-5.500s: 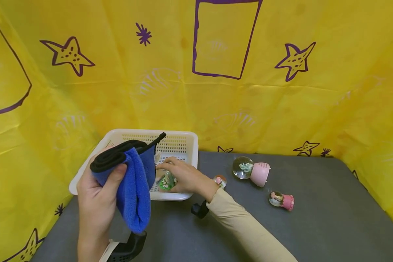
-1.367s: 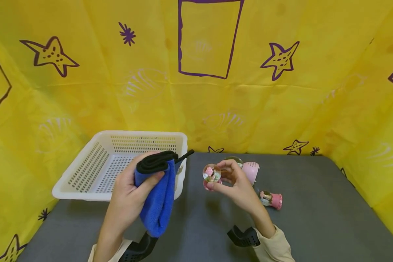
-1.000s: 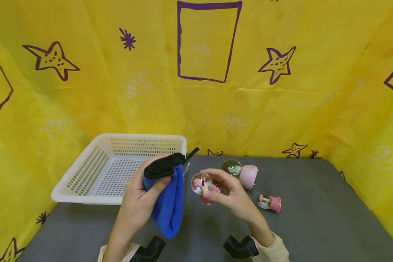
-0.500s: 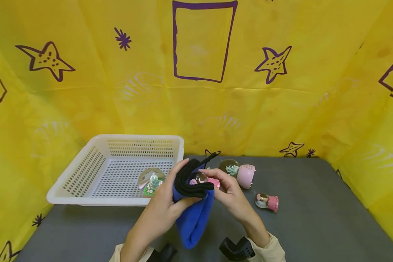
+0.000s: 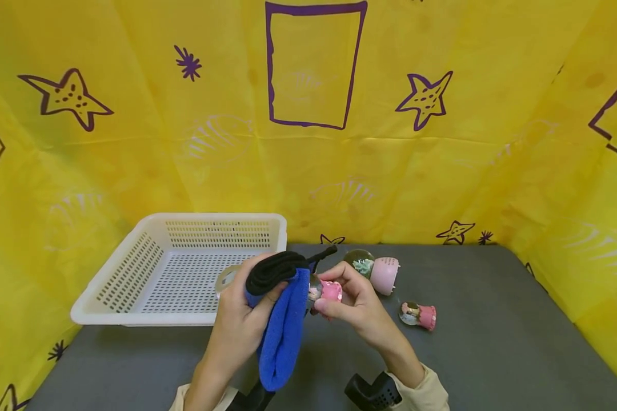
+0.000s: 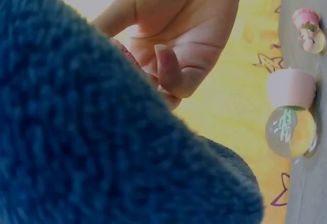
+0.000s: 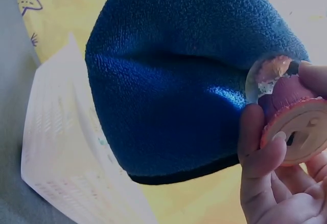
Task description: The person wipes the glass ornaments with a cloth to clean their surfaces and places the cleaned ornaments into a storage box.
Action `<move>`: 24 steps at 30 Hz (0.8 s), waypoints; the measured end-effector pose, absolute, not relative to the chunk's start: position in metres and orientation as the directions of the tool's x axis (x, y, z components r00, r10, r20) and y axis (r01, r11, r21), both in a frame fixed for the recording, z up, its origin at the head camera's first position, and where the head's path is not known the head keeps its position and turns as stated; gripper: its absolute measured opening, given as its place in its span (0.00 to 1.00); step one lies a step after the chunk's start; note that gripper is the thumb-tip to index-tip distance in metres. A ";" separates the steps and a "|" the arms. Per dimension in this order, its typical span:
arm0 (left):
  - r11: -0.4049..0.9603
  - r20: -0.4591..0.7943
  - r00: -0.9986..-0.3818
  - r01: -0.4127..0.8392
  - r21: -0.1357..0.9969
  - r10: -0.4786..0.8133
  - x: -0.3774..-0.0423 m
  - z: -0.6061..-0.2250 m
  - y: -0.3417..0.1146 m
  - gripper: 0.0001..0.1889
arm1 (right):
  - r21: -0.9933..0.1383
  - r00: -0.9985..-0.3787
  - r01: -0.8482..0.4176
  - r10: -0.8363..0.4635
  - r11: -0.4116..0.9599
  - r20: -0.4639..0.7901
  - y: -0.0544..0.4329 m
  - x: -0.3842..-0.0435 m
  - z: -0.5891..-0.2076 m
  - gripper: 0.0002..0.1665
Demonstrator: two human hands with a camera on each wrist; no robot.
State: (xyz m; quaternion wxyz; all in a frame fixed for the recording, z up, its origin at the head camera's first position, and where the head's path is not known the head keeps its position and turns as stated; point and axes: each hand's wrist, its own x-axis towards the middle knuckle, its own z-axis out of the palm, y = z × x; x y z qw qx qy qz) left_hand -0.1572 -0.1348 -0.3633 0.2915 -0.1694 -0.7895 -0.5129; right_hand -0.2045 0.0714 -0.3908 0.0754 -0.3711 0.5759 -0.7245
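My left hand [image 5: 239,314] grips a folded blue cloth [image 5: 286,337] with black edging. My right hand [image 5: 362,302] pinches a small snow globe [image 5: 331,291] by its pink base. Its glass ball lies against the cloth, partly covered by it in the head view. From the right wrist, the globe's flat underside [image 7: 299,142] faces the camera, and the ball meets the blue cloth [image 7: 163,106]. In the left wrist view the cloth [image 6: 92,132] hides most of the globe; the right hand [image 6: 179,29] shows behind it.
A white plastic basket [image 5: 154,318] stands left, with another snow globe [image 5: 225,278] inside, mostly hidden by my left hand. A larger snow globe with a pale pink base [image 5: 384,275] and a small pink one [image 5: 419,315] lie on the grey table [image 5: 483,342] at right.
My right hand leaves the basket, picks up the small snow globe from the table and brings it left to the cloth. The cloth moves right to the globe, then slightly back left.
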 end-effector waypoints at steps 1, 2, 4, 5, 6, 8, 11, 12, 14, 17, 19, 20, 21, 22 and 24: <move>0.403 0.617 -0.787 0.553 0.729 -0.036 -0.157 -0.363 -0.135 0.25 | -0.887 -0.718 -0.322 -0.526 -0.331 0.457 0.071 -0.205 -0.391 0.17; 0.390 0.599 -0.800 0.542 0.745 -0.033 -0.156 -0.362 -0.135 0.26 | -0.878 -0.713 -0.337 -0.517 -0.341 0.474 0.071 -0.205 -0.392 0.17; 0.374 0.557 -0.830 0.517 0.770 -0.002 -0.154 -0.361 -0.136 0.30 | -0.853 -0.691 -0.367 -0.506 -0.370 0.516 0.071 -0.206 -0.393 0.18; 0.373 0.536 -0.844 0.506 0.777 0.028 -0.153 -0.361 -0.136 0.31 | -0.840 -0.678 -0.390 -0.500 -0.377 0.539 0.071 -0.207 -0.394 0.19; 0.382 0.515 -0.855 0.496 0.780 0.061 -0.152 -0.361 -0.136 0.33 | -0.824 -0.659 -0.424 -0.495 -0.376 0.566 0.070 -0.208 -0.395 0.19; 0.402 0.490 -0.861 0.500 0.767 0.137 -0.150 -0.361 -0.134 0.35 | -0.792 -0.624 -0.487 -0.488 -0.367 0.610 0.070 -0.209 -0.397 0.19; 0.405 0.463 -0.857 0.515 0.756 0.225 -0.151 -0.362 -0.131 0.37 | -0.769 -0.609 -0.551 -0.473 -0.325 0.637 0.069 -0.210 -0.398 0.20; 0.393 0.453 -0.858 0.514 0.763 0.242 -0.152 -0.362 -0.130 0.38 | -0.765 -0.609 -0.562 -0.468 -0.315 0.640 0.070 -0.210 -0.397 0.20; 0.350 0.432 -0.861 0.505 0.789 0.269 -0.154 -0.362 -0.130 0.39 | -0.759 -0.607 -0.571 -0.462 -0.312 0.647 0.071 -0.210 -0.397 0.20; 0.321 0.410 -0.867 0.488 0.812 0.283 -0.156 -0.364 -0.131 0.38 | -0.752 -0.595 -0.574 -0.466 -0.324 0.655 0.072 -0.210 -0.396 0.20; 0.340 0.429 -0.860 0.506 0.793 0.277 -0.157 -0.365 -0.132 0.36 | -0.748 -0.587 -0.577 -0.470 -0.327 0.659 0.072 -0.210 -0.396 0.20; 0.355 0.447 -0.853 0.520 0.777 0.271 -0.157 -0.365 -0.132 0.35 | -0.748 -0.588 -0.578 -0.470 -0.325 0.659 0.072 -0.210 -0.396 0.20; 0.372 0.472 -0.841 0.540 0.755 0.263 -0.157 -0.366 -0.133 0.34 | -0.749 -0.590 -0.581 -0.470 -0.319 0.657 0.072 -0.210 -0.396 0.20; 0.391 0.497 -0.830 0.557 0.733 0.253 -0.157 -0.366 -0.133 0.32 | -0.748 -0.590 -0.586 -0.469 -0.311 0.657 0.072 -0.210 -0.396 0.20; 0.403 0.535 -0.811 0.583 0.706 0.236 -0.156 -0.367 -0.133 0.29 | -0.748 -0.593 -0.595 -0.467 -0.294 0.655 0.072 -0.210 -0.396 0.20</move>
